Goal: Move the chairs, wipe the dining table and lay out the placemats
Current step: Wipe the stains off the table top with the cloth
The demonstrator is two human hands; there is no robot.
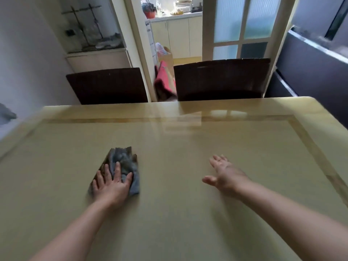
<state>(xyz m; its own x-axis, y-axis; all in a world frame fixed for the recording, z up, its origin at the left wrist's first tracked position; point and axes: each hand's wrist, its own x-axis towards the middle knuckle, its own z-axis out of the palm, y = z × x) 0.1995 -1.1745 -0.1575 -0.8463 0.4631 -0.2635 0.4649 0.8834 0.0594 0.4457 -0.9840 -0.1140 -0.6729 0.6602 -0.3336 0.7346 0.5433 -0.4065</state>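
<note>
Grey cloth lies on the table, pressed flat by the left hand with fingers spread for broad wiping contact. The right hand, fingers straight and empty, extends over the table, probably for balance. Two chairs stand at its far edge.

I'm standing in the dining room of a home. A big glossy beige dining table fills the room, with a left-hand chair and a right-hand chair, both dark, drawn up at its far edge. Between them an open doorway leads into a kitchen with pale cabinets, a cluttered counter and a potted plant. A frosted glass-paned door stands beside the doorway. On the left, a wall niche holds ornaments.
</note>
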